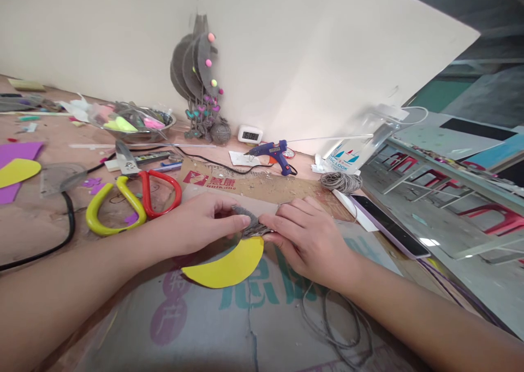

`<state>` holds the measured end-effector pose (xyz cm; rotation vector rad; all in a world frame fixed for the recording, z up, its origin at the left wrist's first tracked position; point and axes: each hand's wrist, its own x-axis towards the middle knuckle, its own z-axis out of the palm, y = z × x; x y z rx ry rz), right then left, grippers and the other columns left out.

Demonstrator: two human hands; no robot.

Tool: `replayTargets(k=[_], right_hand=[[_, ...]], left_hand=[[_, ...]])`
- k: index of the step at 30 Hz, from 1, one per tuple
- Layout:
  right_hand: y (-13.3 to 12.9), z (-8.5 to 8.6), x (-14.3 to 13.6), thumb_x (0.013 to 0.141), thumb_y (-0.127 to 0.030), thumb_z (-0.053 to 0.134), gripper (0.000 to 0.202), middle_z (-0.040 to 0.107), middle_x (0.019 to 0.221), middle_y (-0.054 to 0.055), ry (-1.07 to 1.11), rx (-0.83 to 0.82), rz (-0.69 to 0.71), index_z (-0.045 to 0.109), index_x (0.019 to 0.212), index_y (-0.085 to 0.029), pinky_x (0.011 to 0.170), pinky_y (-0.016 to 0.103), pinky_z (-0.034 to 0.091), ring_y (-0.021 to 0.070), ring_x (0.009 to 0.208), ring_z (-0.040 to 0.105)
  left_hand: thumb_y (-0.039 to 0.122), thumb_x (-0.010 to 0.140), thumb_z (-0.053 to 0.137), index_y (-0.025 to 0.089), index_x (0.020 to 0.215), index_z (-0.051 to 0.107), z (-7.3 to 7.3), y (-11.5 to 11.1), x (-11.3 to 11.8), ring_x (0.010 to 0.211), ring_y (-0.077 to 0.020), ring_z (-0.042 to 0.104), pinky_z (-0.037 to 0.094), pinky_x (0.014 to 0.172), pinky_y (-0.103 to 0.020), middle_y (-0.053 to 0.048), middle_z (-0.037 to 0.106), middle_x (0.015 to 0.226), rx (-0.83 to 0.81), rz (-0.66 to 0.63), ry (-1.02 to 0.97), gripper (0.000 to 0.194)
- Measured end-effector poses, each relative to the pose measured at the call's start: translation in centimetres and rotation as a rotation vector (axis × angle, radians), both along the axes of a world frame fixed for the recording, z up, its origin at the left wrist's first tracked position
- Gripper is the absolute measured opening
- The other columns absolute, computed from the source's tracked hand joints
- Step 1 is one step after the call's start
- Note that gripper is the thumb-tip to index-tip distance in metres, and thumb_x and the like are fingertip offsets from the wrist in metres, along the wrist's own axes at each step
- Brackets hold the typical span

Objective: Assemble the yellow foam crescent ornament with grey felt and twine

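A yellow crescent-shaped piece (227, 267) hangs over the cardboard sheet (204, 328), its upper end wrapped in grey cord (250, 222). My left hand (204, 224) pinches the cord-wrapped part between thumb and fingers. On the other side, my right hand (309, 235) is closed, its thumb and index finger pinching the cord at the right end of the wrapped part. Loose loops of grey cord (327, 328) lie below my right wrist.
Scissors with yellow and red handles (164, 194) lie left of centre. Behind are a blue glue gun (278, 154), a white clock (250, 135), a bowl of craft pieces (137, 131) and a cord ball (341, 182). A phone (388, 225) lies right; a grey ornament (198, 66) is against the wall.
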<state>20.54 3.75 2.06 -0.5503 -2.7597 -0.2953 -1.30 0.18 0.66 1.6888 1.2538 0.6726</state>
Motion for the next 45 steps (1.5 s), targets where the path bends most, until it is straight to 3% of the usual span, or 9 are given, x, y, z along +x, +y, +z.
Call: replayTargets(k=[14, 26, 41, 45], right_hand=[[-0.21, 0.13, -0.19, 0.090, -0.026, 0.044, 0.022, 0.054, 0.073, 0.003, -0.010, 0.054, 0.006, 0.060, 0.101, -0.017, 0.062, 0.031, 0.026, 0.0164, 0.070, 0.041], [0.14, -0.06, -0.15, 0.089, -0.026, 0.046, 0.022, 0.053, 0.073, 0.003, 0.024, 0.032, 0.005, 0.059, 0.103, -0.016, 0.063, 0.030, 0.027, 0.0162, 0.069, 0.040], [0.06, -0.07, -0.23, 0.091, -0.025, 0.043, 0.022, 0.054, 0.070, 0.002, -0.001, 0.041, -0.004, 0.062, 0.099, -0.017, 0.061, 0.030, 0.025, 0.0152, 0.068, 0.043], [0.03, -0.20, -0.19, 0.091, -0.027, 0.043, 0.023, 0.056, 0.075, 0.004, 0.063, -0.041, -0.013, 0.059, 0.102, -0.015, 0.064, 0.030, 0.029, 0.0162, 0.070, 0.044]], left_hand=[[0.044, 0.081, 0.046, 0.017, 0.067, 0.052, 0.00, -0.09, -0.04, 0.052, -0.0088, 0.040, 0.027, 0.047, -0.022, 0.004, 0.048, 0.059, 0.001, 0.015, 0.032, 0.031], [0.038, 0.081, 0.049, 0.017, 0.064, 0.051, 0.38, 0.02, -0.03, 0.054, -0.0084, 0.040, 0.031, 0.049, -0.021, 0.004, 0.047, 0.060, 0.008, -0.004, -0.073, 0.027], [0.044, 0.079, 0.048, 0.016, 0.065, 0.052, 0.19, 0.13, -0.06, 0.051, -0.0085, 0.038, 0.028, 0.046, -0.022, 0.003, 0.046, 0.059, 0.002, 0.002, -0.063, 0.031], [0.044, 0.080, 0.047, 0.017, 0.067, 0.053, 0.15, 0.09, -0.03, 0.055, -0.0098, 0.041, 0.031, 0.050, -0.023, 0.002, 0.048, 0.062, 0.010, 0.001, -0.091, 0.031]])
